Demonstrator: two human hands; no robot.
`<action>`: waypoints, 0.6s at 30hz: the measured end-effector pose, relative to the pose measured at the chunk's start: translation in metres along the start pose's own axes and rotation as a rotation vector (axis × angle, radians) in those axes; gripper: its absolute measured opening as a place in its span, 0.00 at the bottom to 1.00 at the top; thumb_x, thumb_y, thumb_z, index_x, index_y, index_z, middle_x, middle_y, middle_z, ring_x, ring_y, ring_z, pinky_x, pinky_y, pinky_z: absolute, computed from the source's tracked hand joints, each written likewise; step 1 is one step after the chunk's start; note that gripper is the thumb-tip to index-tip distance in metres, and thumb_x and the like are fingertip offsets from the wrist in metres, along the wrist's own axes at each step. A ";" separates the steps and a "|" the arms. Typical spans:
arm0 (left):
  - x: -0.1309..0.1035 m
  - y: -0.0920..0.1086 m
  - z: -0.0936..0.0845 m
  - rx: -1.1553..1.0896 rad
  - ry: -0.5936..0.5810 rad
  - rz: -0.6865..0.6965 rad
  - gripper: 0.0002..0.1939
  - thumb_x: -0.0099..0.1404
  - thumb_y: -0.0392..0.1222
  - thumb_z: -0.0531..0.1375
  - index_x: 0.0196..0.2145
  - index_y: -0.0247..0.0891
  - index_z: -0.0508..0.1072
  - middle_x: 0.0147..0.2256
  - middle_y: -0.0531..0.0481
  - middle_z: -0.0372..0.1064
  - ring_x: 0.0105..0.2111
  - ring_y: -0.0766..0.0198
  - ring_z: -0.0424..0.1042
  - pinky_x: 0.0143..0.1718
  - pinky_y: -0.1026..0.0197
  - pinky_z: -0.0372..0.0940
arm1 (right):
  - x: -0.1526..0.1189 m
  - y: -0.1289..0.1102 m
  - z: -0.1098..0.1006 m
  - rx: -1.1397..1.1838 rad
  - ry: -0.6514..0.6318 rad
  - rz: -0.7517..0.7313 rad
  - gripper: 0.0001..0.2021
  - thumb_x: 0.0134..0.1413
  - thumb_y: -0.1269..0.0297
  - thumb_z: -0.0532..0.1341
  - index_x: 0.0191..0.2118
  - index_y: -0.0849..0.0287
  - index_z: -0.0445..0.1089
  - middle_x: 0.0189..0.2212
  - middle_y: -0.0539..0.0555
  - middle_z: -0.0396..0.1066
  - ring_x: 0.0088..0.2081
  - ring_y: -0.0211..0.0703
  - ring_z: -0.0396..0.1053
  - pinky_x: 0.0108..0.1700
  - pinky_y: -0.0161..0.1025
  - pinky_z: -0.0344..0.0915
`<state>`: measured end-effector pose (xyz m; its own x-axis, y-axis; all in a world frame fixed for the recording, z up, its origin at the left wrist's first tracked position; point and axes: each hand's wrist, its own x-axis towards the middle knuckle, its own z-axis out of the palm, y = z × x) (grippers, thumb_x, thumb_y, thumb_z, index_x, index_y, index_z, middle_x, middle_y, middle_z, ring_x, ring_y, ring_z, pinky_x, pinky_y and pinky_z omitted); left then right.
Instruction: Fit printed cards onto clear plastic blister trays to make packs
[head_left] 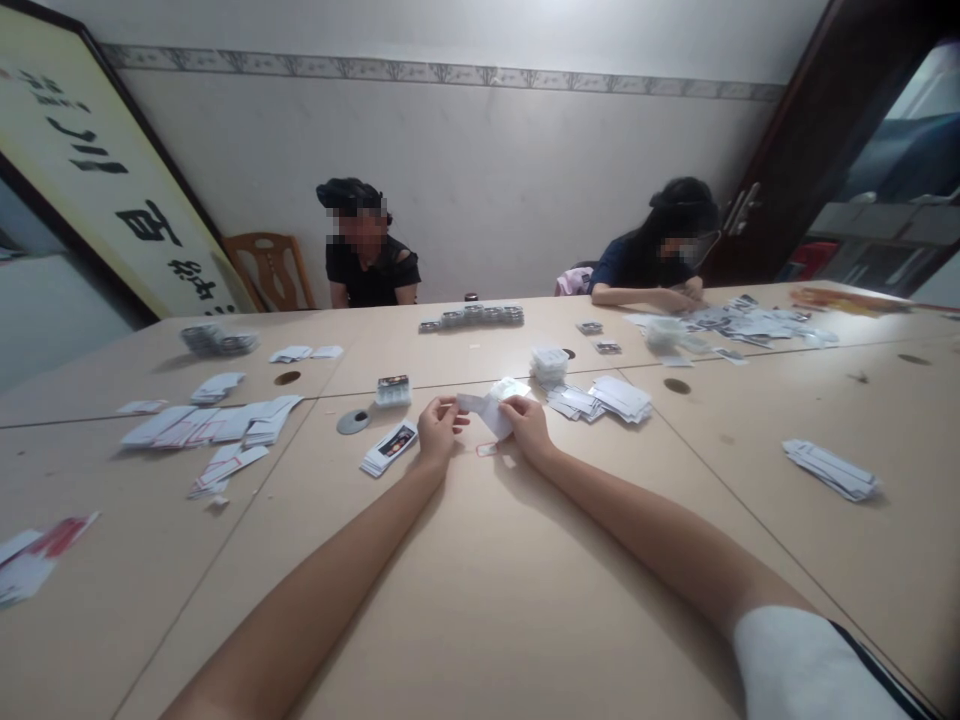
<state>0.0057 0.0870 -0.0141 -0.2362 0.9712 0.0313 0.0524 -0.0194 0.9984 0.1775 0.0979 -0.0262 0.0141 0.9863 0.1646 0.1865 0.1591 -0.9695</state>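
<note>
Both hands meet over the middle of the table around a folded white paper piece (493, 414). My left hand (439, 430) pinches its left end between thumb and forefinger, the other fingers loosely curled. On the right side, my right hand (526, 428) grips the same piece between thumb and fingers. Something whitish and translucent shows just behind it; I cannot make out what it is. Under the hands lies a small red-edged label (487, 450). Beside my left hand is a stack of printed cards (389, 446), dark picture on top.
A clear plastic box (394, 392) stands behind the card stack, and stacked clear boxes (550, 366) behind my right hand. White card piles lie right (621, 398), far right (831, 470) and left (214, 422). Two people sit across the table (585, 560), one handling cards (757, 322).
</note>
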 end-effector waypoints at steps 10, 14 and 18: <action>-0.001 0.002 0.001 -0.001 0.011 -0.016 0.18 0.71 0.47 0.61 0.54 0.35 0.71 0.50 0.43 0.71 0.45 0.57 0.74 0.46 0.50 0.74 | -0.001 -0.003 -0.001 -0.009 0.008 0.027 0.16 0.65 0.57 0.62 0.52 0.61 0.71 0.49 0.56 0.73 0.45 0.46 0.74 0.46 0.46 0.74; -0.001 0.002 0.001 0.002 0.013 -0.018 0.18 0.71 0.47 0.61 0.53 0.35 0.71 0.49 0.43 0.71 0.44 0.58 0.75 0.44 0.51 0.74 | -0.002 -0.003 -0.001 -0.009 0.011 0.037 0.16 0.65 0.57 0.62 0.52 0.61 0.71 0.49 0.56 0.73 0.46 0.46 0.74 0.47 0.47 0.74; 0.000 0.002 0.002 0.004 0.011 -0.023 0.18 0.71 0.47 0.61 0.54 0.35 0.71 0.49 0.43 0.71 0.44 0.57 0.74 0.45 0.50 0.74 | -0.002 -0.003 -0.002 -0.004 0.020 0.041 0.16 0.65 0.57 0.62 0.52 0.61 0.71 0.49 0.56 0.73 0.45 0.46 0.74 0.46 0.46 0.74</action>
<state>0.0074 0.0873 -0.0122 -0.2481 0.9687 0.0087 0.0509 0.0041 0.9987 0.1784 0.0956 -0.0233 0.0413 0.9908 0.1288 0.1892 0.1188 -0.9747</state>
